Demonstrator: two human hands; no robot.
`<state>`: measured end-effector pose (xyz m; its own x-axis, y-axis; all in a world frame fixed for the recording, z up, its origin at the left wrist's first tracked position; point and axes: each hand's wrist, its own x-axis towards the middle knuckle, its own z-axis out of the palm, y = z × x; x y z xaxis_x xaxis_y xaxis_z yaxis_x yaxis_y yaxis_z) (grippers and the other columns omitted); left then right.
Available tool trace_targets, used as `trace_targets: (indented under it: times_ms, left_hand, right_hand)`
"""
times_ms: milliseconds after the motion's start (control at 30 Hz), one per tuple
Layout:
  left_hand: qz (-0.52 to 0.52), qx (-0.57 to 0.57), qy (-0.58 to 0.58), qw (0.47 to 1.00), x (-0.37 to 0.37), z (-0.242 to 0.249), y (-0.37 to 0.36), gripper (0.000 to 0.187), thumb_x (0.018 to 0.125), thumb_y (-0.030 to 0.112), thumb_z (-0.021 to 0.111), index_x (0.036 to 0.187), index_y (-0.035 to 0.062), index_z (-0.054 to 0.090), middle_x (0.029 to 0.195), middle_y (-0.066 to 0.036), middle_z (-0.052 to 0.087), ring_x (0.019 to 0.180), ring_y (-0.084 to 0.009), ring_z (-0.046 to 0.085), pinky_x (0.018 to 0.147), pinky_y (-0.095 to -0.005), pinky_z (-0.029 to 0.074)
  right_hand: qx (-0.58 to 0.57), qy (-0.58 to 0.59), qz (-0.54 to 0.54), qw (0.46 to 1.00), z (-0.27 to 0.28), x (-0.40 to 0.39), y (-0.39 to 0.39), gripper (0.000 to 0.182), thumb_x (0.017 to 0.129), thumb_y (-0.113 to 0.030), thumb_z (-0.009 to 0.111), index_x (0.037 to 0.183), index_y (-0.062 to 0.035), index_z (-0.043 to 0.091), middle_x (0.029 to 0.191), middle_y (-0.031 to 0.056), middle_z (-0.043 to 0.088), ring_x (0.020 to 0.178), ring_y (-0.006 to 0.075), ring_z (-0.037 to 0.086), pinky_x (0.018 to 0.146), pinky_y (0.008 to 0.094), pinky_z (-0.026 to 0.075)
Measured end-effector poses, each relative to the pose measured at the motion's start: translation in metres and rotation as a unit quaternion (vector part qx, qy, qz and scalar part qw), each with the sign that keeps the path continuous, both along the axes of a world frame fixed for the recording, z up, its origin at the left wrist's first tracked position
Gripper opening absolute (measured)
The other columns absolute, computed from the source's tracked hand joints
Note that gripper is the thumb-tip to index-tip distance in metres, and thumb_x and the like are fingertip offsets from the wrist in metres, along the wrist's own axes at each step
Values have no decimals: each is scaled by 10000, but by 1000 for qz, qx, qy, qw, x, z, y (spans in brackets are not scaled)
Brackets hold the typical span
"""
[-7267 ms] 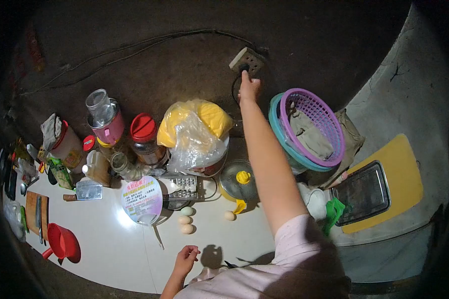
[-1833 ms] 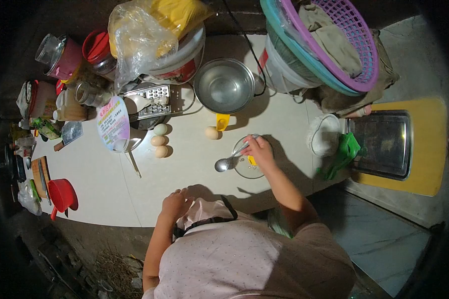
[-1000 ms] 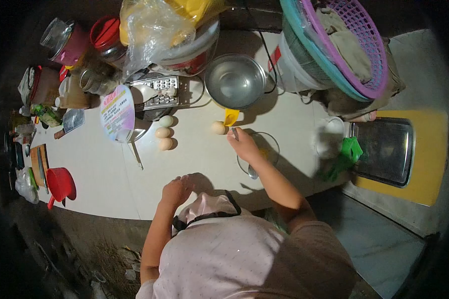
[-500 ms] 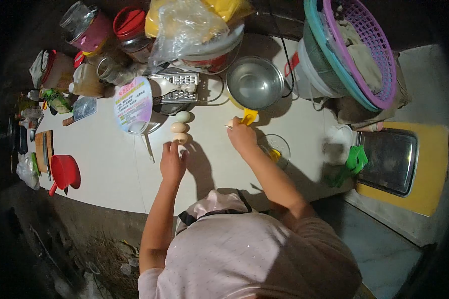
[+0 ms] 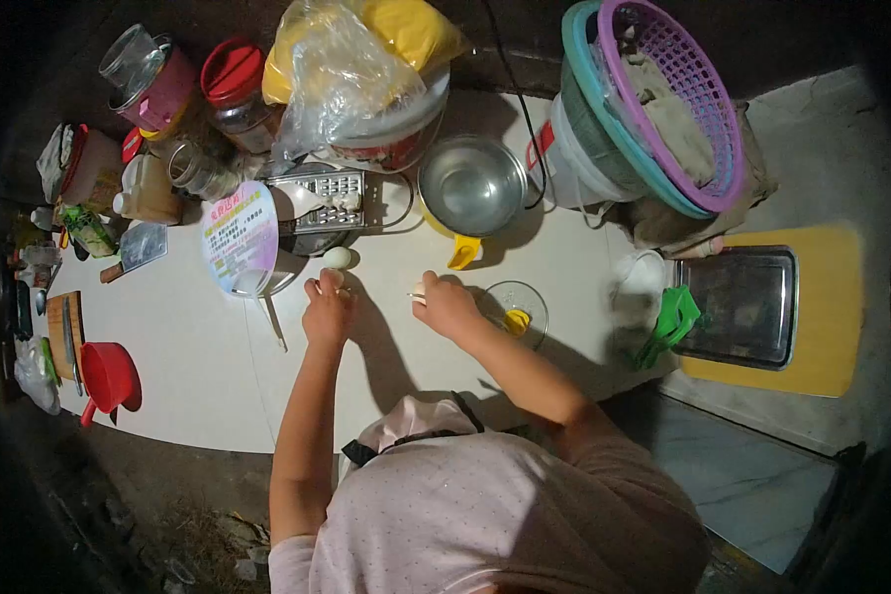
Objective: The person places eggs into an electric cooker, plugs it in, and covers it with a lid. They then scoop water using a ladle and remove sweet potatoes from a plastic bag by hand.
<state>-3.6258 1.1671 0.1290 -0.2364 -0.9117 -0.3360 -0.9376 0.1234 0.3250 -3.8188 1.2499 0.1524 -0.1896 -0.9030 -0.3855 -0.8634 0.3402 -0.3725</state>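
Note:
My left hand [image 5: 328, 312] is closed around an egg on the counter, its fingers covering most of it. At the fingertips shows part of a tan egg [image 5: 334, 278], and just beyond lies a pale green egg [image 5: 338, 258]. My right hand [image 5: 449, 306] is closed on a pale egg [image 5: 419, 291], mostly hidden by the fingers; a thin light edge or stick shows beside it. To the right of that hand, a clear glass bowl [image 5: 533, 299] holds yellow yolk [image 5: 516, 321].
Beyond my hands stand a metal pan [image 5: 472, 185] with a yellow handle and a grater [image 5: 345, 190]. A round printed fan [image 5: 241, 238] lies left. A red ladle [image 5: 109, 376], a cleaver [image 5: 144, 245] and stacked baskets [image 5: 668, 99] line the counter, with a green cloth-like item [image 5: 671, 319] at right.
The view has shifted. My left hand has moved forward over the nearest egg, now covering it. My right hand has drawn slightly back from the pan's handle, still holding the pale egg.

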Motion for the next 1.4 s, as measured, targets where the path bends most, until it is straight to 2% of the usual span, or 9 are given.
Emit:
trace_targets:
  times_ms: [233,367,633,933,1200,1267,1300,1367,1400]
  left_hand:
    - [24,-4,41,999,3,-8,4,679,711,262,671,1250,137,278,1150,-205,384,824,-401,578,642,-459,508]
    - [18,2,35,999,5,-8,8,694,692,249,679,1261,131,299,1105,-190,392,807,-382,579,637,-443,513]
    - [24,29,11,999,10,-4,14,701,675,233,685,1256,125,307,1098,-206,391,832,-389,569,680,-445,509]
    - [25,36,-14,999,12,-7,13,694,661,219,675,1247,124,314,1063,-219,418,827,-384,575,680,-433,513]
    - [52,31,11,998,19,-29,21,589,701,277,621,1205,113,363,1004,-182,485,783,-357,591,668,-415,503]
    - [95,103,352,925,23,-55,25,453,769,289,567,1151,122,391,878,-100,525,690,-239,578,529,-352,477]
    - [95,105,352,925,17,-36,26,453,769,289,567,1151,122,391,878,-100,525,690,-239,578,529,-352,477]
    - [203,418,422,778,-8,31,27,377,790,288,517,1132,165,417,831,-41,524,607,-145,517,418,-273,391]
    - [174,461,457,741,-14,37,29,447,744,296,560,1150,200,397,827,-19,513,600,-124,496,391,-252,359]
  right_hand:
    - [-103,-138,-164,971,111,-57,-21,441,760,-246,616,1051,21,421,825,245,604,775,395,604,677,449,489]
    - [-158,-20,-105,982,87,-104,-46,413,759,-237,611,1031,26,446,865,256,603,806,391,602,704,440,486]
    - [20,67,-39,997,52,-117,-71,414,719,-258,620,1007,27,537,931,239,608,869,360,602,745,422,487]
    - [27,16,57,998,48,-119,-78,309,754,-247,562,951,-14,614,988,173,614,931,327,583,805,414,462]
    - [-73,-127,-57,988,93,-100,-54,213,791,-194,550,911,-28,608,848,192,615,798,309,610,698,396,472]
    - [-54,-222,-53,972,84,-86,-37,180,778,-165,581,896,-30,597,749,164,602,694,270,601,627,366,469]
    - [-57,-283,-22,957,70,-79,-27,190,766,-152,598,912,-31,585,707,146,589,649,248,588,598,351,464]
    - [-24,-276,55,959,84,-55,-15,301,762,-141,619,1051,-73,567,691,69,545,633,136,516,578,293,431]
    - [-29,-294,71,953,84,-44,-8,339,760,-143,620,1086,-87,547,678,63,527,624,138,507,580,296,431]
